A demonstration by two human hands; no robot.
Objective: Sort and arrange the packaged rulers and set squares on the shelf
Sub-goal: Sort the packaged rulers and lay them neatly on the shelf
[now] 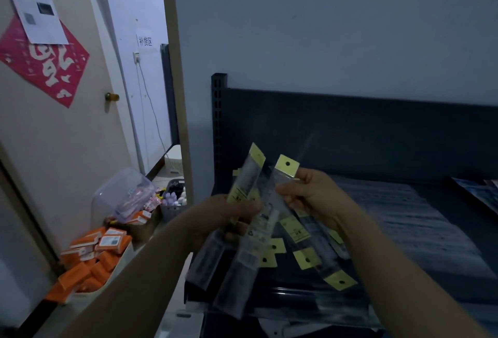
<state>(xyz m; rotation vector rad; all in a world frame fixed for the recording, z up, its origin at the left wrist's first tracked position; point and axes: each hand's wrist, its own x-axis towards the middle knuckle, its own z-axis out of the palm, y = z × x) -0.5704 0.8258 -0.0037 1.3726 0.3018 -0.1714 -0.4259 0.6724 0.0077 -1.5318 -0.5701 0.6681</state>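
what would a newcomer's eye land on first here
The fan of packaged rulers with yellow header tabs, centre frame: the left hand grips the bunch while the right hand pinches one near its top. More packages lie scattered below them on the dark shelf. Off to the lower left, a heap of orange boxes stands out, with a red paper decoration on the door above.

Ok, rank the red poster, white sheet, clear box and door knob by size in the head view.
1. Red poster
2. White sheet and clear box: about alike, so not ranked against each other
3. Door knob, smallest
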